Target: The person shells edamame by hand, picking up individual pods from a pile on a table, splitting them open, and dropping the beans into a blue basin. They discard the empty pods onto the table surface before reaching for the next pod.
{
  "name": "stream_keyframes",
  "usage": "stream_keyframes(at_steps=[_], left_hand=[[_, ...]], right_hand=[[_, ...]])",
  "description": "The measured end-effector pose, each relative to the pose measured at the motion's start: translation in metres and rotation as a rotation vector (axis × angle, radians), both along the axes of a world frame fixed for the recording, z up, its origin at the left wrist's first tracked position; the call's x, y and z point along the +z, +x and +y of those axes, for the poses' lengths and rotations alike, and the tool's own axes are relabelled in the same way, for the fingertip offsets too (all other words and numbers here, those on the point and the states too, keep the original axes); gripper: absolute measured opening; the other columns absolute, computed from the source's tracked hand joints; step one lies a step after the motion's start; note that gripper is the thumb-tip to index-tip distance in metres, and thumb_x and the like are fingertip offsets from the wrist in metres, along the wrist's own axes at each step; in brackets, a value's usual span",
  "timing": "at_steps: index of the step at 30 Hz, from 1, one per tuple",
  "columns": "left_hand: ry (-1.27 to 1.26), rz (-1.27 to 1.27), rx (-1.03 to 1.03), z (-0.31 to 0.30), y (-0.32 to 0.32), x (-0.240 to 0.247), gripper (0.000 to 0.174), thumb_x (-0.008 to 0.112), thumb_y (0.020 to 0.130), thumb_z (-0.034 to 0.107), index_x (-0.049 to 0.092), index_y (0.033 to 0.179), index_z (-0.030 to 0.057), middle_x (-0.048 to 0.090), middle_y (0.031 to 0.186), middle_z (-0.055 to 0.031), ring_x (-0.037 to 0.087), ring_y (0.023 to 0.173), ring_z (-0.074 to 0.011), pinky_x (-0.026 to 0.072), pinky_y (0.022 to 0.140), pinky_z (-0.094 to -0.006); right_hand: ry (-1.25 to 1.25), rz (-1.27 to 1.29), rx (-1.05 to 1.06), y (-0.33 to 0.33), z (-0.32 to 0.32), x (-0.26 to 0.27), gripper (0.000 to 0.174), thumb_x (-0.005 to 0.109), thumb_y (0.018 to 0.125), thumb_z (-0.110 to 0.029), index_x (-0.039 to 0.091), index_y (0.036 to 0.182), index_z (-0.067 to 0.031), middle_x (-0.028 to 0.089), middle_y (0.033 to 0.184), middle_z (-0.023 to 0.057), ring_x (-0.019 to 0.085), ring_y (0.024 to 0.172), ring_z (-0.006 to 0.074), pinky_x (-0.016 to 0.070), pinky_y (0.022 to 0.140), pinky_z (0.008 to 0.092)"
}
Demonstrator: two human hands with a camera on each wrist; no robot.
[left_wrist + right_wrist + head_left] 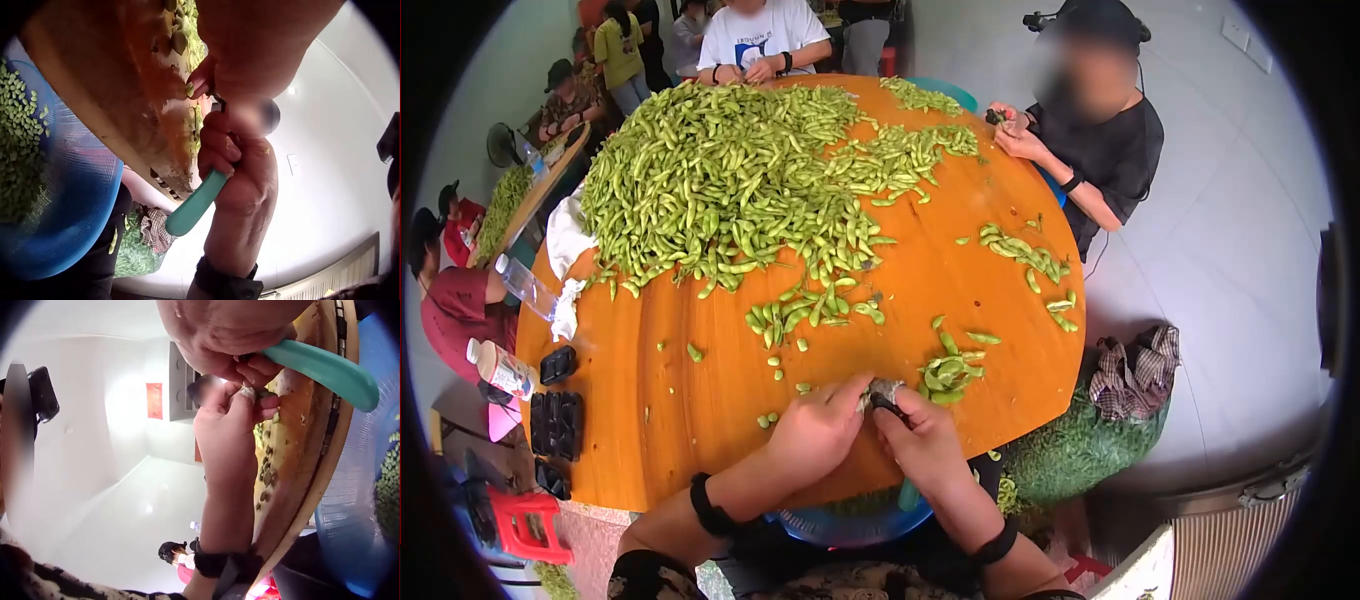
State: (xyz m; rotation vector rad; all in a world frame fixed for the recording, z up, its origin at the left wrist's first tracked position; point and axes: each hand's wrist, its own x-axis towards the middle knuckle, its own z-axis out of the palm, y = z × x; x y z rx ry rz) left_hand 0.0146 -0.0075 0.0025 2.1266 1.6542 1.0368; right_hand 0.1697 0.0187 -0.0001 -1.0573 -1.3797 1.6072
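Observation:
Over the near edge of the table, my two hands meet at the fingertips. The left hand (815, 432) pinches a small green bean pod (276, 417), mostly covered by the fingers. My right hand (932, 448) grips a tool with a curved teal handle (197, 206); its working end is hidden between the hands. Something dark shows by the right thumb in the head view. Just beyond the right hand lies a small heap of green pods (948, 375). Several loose beans (772, 418) are scattered beside the left hand.
A large pile of pods (730, 180) covers the far left of the wooden table (960, 290). Below the near edge sits a blue basket (94, 225) of shelled beans. Bottles (525, 285) and black trays (557, 425) line the left edge. A person (1100, 150) sits at right.

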Motion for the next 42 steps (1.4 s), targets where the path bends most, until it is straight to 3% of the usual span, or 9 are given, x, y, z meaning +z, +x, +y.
stream_keyframes(at_steps=[4,9,16,25,27,30,33,36,42], left_hand=[[0.047,-0.009,-0.01,0.004,-0.004,-0.007,0.036,0.058,0.083,0.0,0.057,0.119,0.0014,0.065,0.089,-0.017,0.066,0.078,-0.0304,0.0541,0.068,-0.0354],[-0.446,-0.654,-0.089,0.007,-0.011,-0.004,0.03,0.049,0.093,-0.002,0.056,0.122,0.0022,0.063,0.084,-0.003,0.06,0.071,-0.0071,0.0511,0.062,-0.0239],[-0.432,-0.835,-0.089,0.01,-0.004,-0.004,0.027,0.049,0.092,-0.004,0.055,0.117,0.0017,0.062,0.085,-0.0024,0.06,0.067,-0.0073,0.0503,0.058,-0.0223],[-0.365,-0.608,-0.066,0.005,-0.003,0.008,0.034,0.041,0.086,-0.01,0.055,0.115,0.0022,0.061,0.098,-0.0054,0.063,0.067,-0.0101,0.0517,0.058,-0.024],[-0.304,-0.385,-0.072,0.002,-0.006,0.012,0.033,0.04,0.087,-0.01,0.056,0.113,0.0019,0.06,0.098,-0.008,0.064,0.068,-0.0123,0.0526,0.06,-0.0249],[-0.307,-0.306,-0.114,-0.004,-0.01,0.015,0.031,0.04,0.087,-0.01,0.057,0.111,0.0015,0.058,0.098,-0.0088,0.065,0.071,-0.0145,0.0529,0.063,-0.0263],[-0.405,-0.477,-0.134,-0.003,-0.011,0.008,0.03,0.041,0.087,-0.01,0.057,0.109,0.0009,0.058,0.1,-0.0088,0.065,0.076,-0.0153,0.0529,0.066,-0.0267],[-0.52,-0.71,-0.131,-0.004,-0.004,0.009,0.03,0.041,0.086,-0.01,0.057,0.11,0.0001,0.059,0.102,-0.0093,0.065,0.08,-0.0165,0.0527,0.071,-0.027],[-0.43,-0.583,-0.127,-0.011,-0.004,0.025,0.029,0.047,0.088,-0.004,0.059,0.111,0.0075,0.056,0.118,-0.0112,0.066,0.087,-0.0238,0.0526,0.076,-0.0319]], right_hand=[[-0.254,0.128,0.002,-0.001,0.003,0.006,0.01,0.055,0.091,-0.005,0.063,0.097,-0.0067,0.052,0.069,-0.0039,0.043,0.056,0.0025,0.0328,0.048,0.0194],[-0.468,0.228,0.032,0.005,0.009,0.013,0.006,0.056,0.091,-0.006,0.061,0.089,-0.008,0.052,0.067,-0.0024,0.04,0.05,0.0032,0.0299,0.045,0.0197],[-0.094,0.028,-0.021,-0.001,0.0,0.006,0.01,0.056,0.09,-0.004,0.065,0.096,-0.0066,0.055,0.069,-0.0052,0.044,0.053,0.0012,0.0336,0.047,0.0184],[-0.069,-0.005,-0.08,0.008,0.003,0.01,0.016,0.057,0.09,-0.002,0.064,0.103,-0.0034,0.057,0.074,-0.0047,0.049,0.062,0.003,0.0408,0.055,0.0198],[-0.02,-0.017,-0.164,0.019,0.01,0.008,0.017,0.056,0.09,-0.001,0.064,0.105,-0.0027,0.06,0.081,-0.0034,0.053,0.07,0.0051,0.0453,0.062,0.0223],[0.365,-0.521,-0.209,0.044,0.022,0.014,0.014,0.064,0.085,-0.008,0.064,0.097,-0.0015,0.065,0.081,0.0156,0.063,0.066,0.0254,0.048,0.059,0.0316],[0.601,-0.524,-0.071,0.032,0.013,0.022,0.016,0.068,0.082,-0.014,0.06,0.088,-0.0014,0.06,0.079,0.0218,0.061,0.069,0.0374,0.0482,0.058,0.039],[0.602,-0.616,0.047,0.008,-0.003,0.027,0.022,0.07,0.08,-0.018,0.056,0.082,-0.0009,0.06,0.075,0.0192,0.061,0.069,0.0392,0.0478,0.058,0.0431],[0.598,-0.586,0.081,0.027,0.01,0.007,0.02,0.07,0.078,-0.017,0.055,0.078,-0.0032,0.06,0.07,0.0199,0.06,0.065,0.0408,0.0478,0.056,0.0469]])
